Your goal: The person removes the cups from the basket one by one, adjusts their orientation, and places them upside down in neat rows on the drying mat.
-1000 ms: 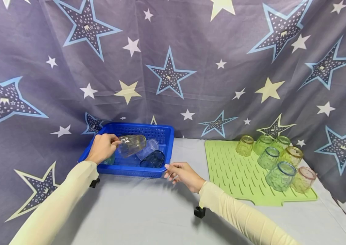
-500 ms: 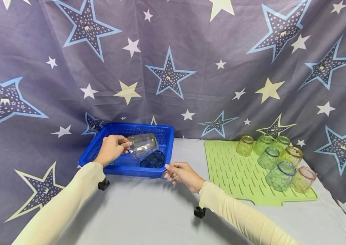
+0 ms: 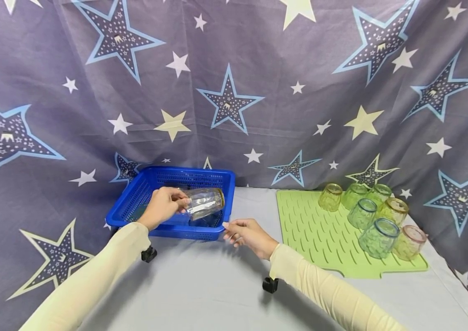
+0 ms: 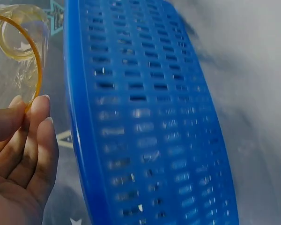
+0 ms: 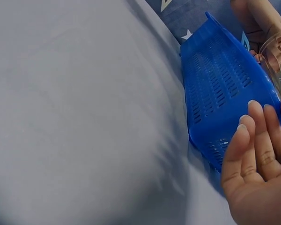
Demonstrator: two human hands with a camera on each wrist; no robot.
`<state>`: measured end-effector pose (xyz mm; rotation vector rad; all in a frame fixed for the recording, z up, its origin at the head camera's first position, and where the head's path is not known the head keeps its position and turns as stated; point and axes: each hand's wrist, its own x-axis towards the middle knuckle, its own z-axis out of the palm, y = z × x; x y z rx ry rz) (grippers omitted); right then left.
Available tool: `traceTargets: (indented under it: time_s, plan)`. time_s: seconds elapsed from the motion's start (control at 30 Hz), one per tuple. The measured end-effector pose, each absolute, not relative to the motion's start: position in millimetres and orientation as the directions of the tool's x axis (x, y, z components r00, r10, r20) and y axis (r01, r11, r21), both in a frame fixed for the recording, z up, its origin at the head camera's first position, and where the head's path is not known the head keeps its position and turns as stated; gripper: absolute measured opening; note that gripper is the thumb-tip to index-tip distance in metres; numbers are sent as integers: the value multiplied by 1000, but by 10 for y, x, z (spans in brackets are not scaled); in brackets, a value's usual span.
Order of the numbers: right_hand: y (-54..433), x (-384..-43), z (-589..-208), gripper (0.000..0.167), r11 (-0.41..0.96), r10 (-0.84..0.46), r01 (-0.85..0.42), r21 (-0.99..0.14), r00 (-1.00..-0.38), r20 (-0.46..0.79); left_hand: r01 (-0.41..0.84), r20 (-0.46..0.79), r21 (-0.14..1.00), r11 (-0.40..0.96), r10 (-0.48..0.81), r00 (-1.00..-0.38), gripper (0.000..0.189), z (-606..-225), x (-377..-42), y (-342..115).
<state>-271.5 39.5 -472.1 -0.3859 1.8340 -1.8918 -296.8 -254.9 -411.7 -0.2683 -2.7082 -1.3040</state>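
Note:
In the head view my left hand (image 3: 162,208) pinches a clear drinking glass (image 3: 205,203) with a yellow-tinted rim, tilted on its side over the blue basket (image 3: 131,195). Thumb and fingertips grip its amber edge in the left wrist view, where the glass (image 4: 25,70) is cut off by the frame. My right hand (image 3: 251,237) holds the basket's near right corner. Up close, the thumb and fingers of the right hand (image 5: 260,161) meet at the basket's rim, the other fingers loosely bent. A dark glass (image 3: 209,220) lies in the basket, partly hidden behind the held one.
To the right lies a green drying mat (image 3: 304,225) on the pale tabletop (image 3: 200,285). Several tinted glasses, among them a blue-rimmed glass (image 3: 378,239) and a pink glass (image 3: 410,242), stand rim-down at its right side. A star-patterned curtain (image 3: 258,55) hangs behind.
My left hand has carried the yellow-tinted glass rightward across the basket and slightly toward me. It now covers most of the other glasses there. My right hand has stayed at the corner.

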Motion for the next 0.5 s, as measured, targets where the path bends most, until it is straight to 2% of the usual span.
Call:
traceTargets:
  time_s: [0.23,0.37,0.5]
  plan:
    - [435,-2758,-4721,41,-99,-492,239,-966,-855,-161,214,149,798,564,160,-976,10,-4123,-2920,-2402]
    - [450,-2789,-4667,57,-180,-464,309,-934,-864,-196,219,139,807,549,185,-973,10,-4138,-2902,-2347]
    - [466,-2838,-4614,70,-229,-453,326,-917,-870,-196,259,164,806,533,220,-962,8,-4169,-2892,-2288]
